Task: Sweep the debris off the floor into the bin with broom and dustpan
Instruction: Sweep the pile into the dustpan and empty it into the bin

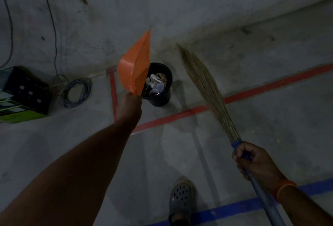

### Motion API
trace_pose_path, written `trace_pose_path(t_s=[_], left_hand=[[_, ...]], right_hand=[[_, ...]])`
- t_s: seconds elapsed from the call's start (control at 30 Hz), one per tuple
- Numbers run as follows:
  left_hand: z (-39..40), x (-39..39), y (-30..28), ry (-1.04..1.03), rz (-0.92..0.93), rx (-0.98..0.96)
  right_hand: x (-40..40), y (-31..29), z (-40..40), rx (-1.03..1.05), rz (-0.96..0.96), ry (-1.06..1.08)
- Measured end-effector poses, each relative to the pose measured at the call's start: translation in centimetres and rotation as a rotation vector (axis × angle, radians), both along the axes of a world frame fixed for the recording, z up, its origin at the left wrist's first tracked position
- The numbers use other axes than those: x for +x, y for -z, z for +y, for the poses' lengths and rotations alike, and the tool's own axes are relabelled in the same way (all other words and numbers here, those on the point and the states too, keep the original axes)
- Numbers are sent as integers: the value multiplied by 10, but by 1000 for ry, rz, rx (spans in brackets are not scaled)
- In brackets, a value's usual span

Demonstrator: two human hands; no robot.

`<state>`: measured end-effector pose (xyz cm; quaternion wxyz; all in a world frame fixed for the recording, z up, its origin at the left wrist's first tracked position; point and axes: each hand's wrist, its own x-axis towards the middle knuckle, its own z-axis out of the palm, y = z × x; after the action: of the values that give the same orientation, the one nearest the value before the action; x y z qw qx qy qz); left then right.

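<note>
A: Debris (156, 81) sits in the black bin (167, 97) by the wall, paper scraps and some brown bits. Left hand (130, 107) is wrapped round the base of the orange dustpan (136, 63), pan tipped up steeply with its lower corner at the bin's near rim.

B: Right hand?

A: Right hand (255, 162) is curled tight on the blue handle of the broom (203, 85), bristles raised and angled off toward the wall, right of the bin, not touching it. Orange band on that wrist.

B: Anything left on the floor (261, 121)?

A: None I can make out in this light. Judgement: emptying step, near the end.

B: Risks?

A: Pan's low corner overlaps only the near edge of the rim. Any scraps left in the pan could slide past and land beside the red tape line (180, 115). The bin looks light; a knock from pan or broom could tip it. Raised bristles may shed dust on swept ground.

B: Surroundings?

A: Coiled cable (76, 93) and a dark crate (27, 92) to the left, well apart from the bin. Blue tape line (225, 209) near the person's shoe (181, 200).
</note>
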<state>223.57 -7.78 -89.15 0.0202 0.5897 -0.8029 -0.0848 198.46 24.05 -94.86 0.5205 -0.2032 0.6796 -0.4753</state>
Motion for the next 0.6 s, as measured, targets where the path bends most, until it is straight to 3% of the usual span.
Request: trace_pose_path(t_s=[0.17,0.33,0.47,0.6], left_hand=[[91,6,-20,-30,-1,-110],[200,17,-25,-17,52,-85],[313,22,-13,-20,246,46],[438,42,3,-67,393,358]], right_hand=[[-5,-16,62,-73,30,-54],[-10,-32,161,-123,107,-87],[1,-27,260,-60,160,-65],[20,-14,368,41,133,-43]])
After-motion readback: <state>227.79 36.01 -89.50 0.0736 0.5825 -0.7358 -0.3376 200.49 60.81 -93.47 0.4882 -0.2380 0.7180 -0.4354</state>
